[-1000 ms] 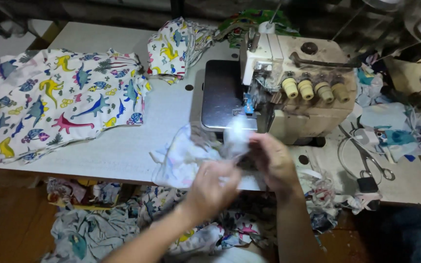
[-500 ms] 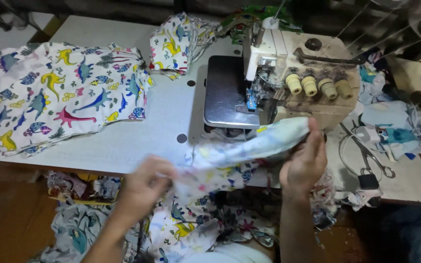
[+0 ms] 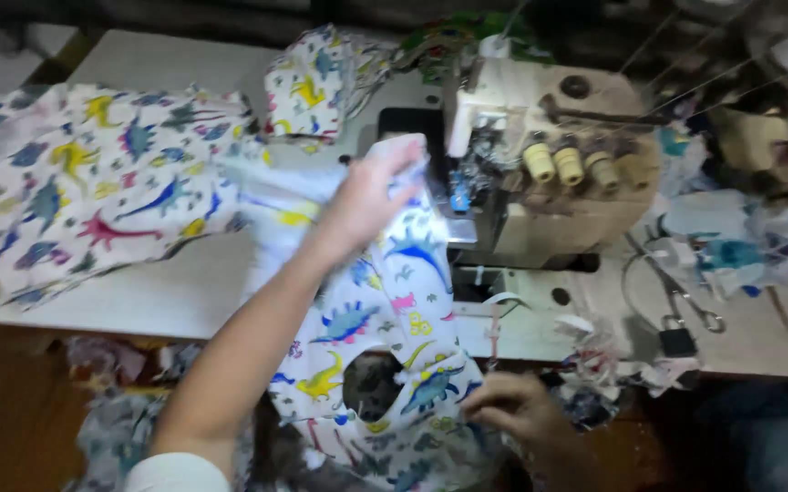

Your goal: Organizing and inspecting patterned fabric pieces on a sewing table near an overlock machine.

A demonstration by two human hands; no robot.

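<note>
Left hand [image 3: 371,196] grip closed on dinosaur-print piece [image 3: 385,319], frame centre, lifted before sewing machine [image 3: 540,173] | right hand [image 3: 517,410] pinching its lower edge, bottom centre | not yet under needle | sewn stack [image 3: 84,191] upper left on bench [image 3: 175,292].

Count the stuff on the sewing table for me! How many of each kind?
Dinosaur-print cloth pieces or piles: 3 (held piece, big pile, small stack)
Sewing machine: 1
Yellowish knobs on the machine: 3
Scissors: 1
Hands: 2 (left hand, right hand)
Total: 10
</note>
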